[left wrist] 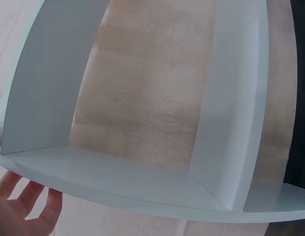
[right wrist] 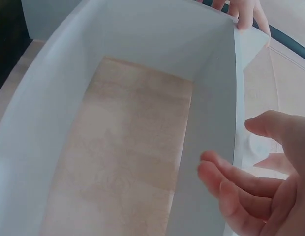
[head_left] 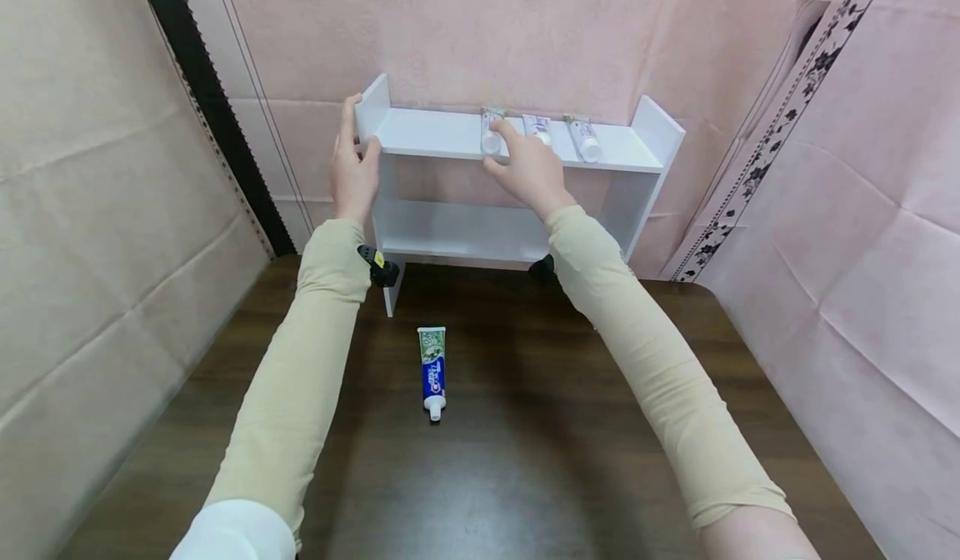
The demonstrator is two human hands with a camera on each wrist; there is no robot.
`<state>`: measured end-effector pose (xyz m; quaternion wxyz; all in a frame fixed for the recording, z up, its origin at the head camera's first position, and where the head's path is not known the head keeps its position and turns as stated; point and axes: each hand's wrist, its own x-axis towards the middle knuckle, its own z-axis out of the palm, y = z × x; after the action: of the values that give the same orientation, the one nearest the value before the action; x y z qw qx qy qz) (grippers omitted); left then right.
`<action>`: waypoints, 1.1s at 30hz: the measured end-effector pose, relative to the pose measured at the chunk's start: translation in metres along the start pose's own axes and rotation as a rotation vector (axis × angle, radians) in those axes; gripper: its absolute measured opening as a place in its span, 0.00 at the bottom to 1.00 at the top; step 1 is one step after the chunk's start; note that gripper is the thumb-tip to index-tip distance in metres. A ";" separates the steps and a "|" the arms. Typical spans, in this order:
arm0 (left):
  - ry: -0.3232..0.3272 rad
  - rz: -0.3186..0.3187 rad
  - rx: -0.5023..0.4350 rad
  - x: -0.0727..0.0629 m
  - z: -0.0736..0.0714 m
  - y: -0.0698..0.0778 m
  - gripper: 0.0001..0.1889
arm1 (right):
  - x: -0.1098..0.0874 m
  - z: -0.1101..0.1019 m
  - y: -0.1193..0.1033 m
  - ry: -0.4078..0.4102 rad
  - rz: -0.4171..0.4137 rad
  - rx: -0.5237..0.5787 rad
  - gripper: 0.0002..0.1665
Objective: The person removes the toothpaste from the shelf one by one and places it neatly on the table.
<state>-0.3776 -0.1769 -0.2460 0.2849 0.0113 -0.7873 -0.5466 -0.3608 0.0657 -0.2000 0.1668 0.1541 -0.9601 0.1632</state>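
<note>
A white two-tier shelf rack [head_left: 465, 231] stands at the back of the table. My left hand [head_left: 356, 168] grips its left side panel, with fingers on the outer face in the left wrist view. On the top board lie three toothpaste tubes, caps toward me. My right hand [head_left: 531, 168] is at the left tube [head_left: 491, 142], its index finger over the tube and its thumb by the board's front edge. In the right wrist view its fingers are loosely bent and parted. The middle tube [head_left: 537, 129] and the right tube [head_left: 588, 145] lie beside it.
A blue and green toothpaste tube [head_left: 432, 372] lies on the dark wooden table [head_left: 495, 477], in front of the rack, cap toward me. Pink fabric [head_left: 525, 35] hangs close behind the rack, with more fabric on both sides.
</note>
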 end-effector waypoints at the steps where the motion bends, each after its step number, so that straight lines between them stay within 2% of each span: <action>1: 0.002 0.004 0.004 0.000 -0.001 0.001 0.30 | -0.001 0.000 -0.001 0.013 0.000 0.019 0.33; 4: 0.000 0.007 0.007 0.000 -0.002 0.001 0.30 | -0.004 0.003 -0.001 0.052 -0.001 0.071 0.31; 9: -0.001 0.013 0.007 0.001 -0.001 0.001 0.29 | -0.002 0.008 -0.004 0.112 -0.003 0.099 0.28; 13: -0.006 0.021 0.011 0.003 0.000 0.001 0.29 | 0.003 0.009 -0.008 0.123 0.000 0.051 0.27; 18: -0.010 0.015 -0.006 0.003 -0.002 0.002 0.29 | 0.010 0.008 -0.011 0.100 0.012 -0.005 0.22; 22: -0.012 0.010 -0.010 0.002 -0.002 0.002 0.30 | 0.009 0.011 -0.011 0.097 0.020 -0.033 0.26; 33: -0.016 0.013 -0.012 0.001 -0.002 0.002 0.29 | 0.004 0.017 -0.008 0.234 -0.023 -0.009 0.18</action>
<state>-0.3768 -0.1778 -0.2433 0.2823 0.0004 -0.7862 -0.5498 -0.3657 0.0511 -0.2113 0.2803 0.1444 -0.9329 0.1739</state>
